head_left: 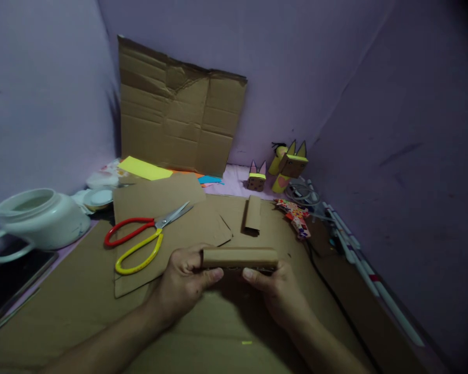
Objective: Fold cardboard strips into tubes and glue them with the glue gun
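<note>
A folded strip of brown cardboard (239,257) is held level between my two hands, above the cardboard-covered table. My left hand (185,275) grips its left end, thumb along the lower edge. At the other end, my right hand (278,288) closes on it with the thumb also pressed to the lower edge. The fingers behind the strip are mostly hidden. Just beyond lies a second, similar folded cardboard piece (252,214). To the left, scissors (158,224) with one red and one yellow handle rest partly spread on flat cardboard sheets (179,228).
A white pot (47,218) stands at the left by a dark phone-like slab (15,278). A large cardboard sheet (179,111) leans on the back wall. Cardboard animal figures (292,166), a floral-patterned piece (295,215), a black cable (331,291) and white tubes (390,298) occupy the right.
</note>
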A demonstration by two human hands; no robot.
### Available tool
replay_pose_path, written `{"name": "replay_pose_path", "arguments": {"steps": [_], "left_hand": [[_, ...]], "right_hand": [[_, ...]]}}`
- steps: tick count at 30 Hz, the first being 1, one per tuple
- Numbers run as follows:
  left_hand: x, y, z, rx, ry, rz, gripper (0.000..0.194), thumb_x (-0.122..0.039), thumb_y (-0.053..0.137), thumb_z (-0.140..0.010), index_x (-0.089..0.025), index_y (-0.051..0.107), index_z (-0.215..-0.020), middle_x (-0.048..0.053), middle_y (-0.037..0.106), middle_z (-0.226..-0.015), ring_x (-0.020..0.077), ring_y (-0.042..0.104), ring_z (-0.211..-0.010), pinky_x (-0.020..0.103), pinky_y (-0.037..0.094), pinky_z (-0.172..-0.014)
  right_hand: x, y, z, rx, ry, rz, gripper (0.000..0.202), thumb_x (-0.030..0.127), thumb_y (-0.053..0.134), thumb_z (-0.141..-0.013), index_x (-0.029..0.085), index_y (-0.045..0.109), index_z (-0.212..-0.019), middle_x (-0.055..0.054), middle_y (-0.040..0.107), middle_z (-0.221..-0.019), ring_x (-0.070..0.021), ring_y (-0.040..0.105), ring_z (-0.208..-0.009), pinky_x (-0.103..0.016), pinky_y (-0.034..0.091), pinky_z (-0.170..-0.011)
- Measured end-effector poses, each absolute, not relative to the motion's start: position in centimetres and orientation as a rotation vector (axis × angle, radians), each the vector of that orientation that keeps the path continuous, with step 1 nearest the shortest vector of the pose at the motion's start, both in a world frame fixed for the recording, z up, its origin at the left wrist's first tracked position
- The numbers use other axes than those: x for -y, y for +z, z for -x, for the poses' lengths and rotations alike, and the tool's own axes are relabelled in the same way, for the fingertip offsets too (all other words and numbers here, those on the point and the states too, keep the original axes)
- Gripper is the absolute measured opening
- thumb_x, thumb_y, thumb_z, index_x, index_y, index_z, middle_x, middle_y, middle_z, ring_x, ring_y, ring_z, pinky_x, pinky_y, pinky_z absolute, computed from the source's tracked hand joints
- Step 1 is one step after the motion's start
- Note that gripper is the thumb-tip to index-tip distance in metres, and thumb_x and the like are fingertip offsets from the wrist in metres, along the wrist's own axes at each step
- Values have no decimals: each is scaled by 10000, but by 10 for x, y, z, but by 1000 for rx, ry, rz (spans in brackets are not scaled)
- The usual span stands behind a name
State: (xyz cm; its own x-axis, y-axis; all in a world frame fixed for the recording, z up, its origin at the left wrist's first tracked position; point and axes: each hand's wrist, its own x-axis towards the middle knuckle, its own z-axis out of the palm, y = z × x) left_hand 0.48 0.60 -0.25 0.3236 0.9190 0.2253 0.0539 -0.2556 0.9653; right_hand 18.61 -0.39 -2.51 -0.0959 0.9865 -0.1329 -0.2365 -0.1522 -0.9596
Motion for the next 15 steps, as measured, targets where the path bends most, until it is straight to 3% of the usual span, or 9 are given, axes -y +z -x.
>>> {"name": "replay_pose_path", "arguments": {"steps": [4, 10, 15], "left_hand": [[-9, -6, -2, -939, 1021, -1525, 175, -225, 626, -751, -208, 750, -874, 33, 713, -770, 181, 639, -743, 252, 495, -660], [-10, -4, -1, -1070, 1024, -1449, 119, -270, 672, -688, -187, 757, -685, 14, 684, -583, 157, 602, -537, 231, 479, -508], [-9, -9, 0, -1022, 1031, -1397, 128, -285, 680, -695, -206, 763, -752, 10, 704, -615, 161, 634, -579, 226, 499, -545]], "right_hand": [[4, -20, -186, 964, 1514, 1102, 244, 297, 793, -547, 153, 724, -732, -41, 717, -687, -174, 628, -620, -296, 497, -648], [4, -19, -191, 889, 1527, 1155, 237, 295, 824, -509, 135, 723, -653, -14, 664, -546, -110, 574, -500, -223, 474, -535], [4, -16, -191, 846, 1550, 1159, 306, 342, 837, -469, 125, 729, -655, -28, 672, -556, -102, 572, -481, -224, 478, -521]]}}
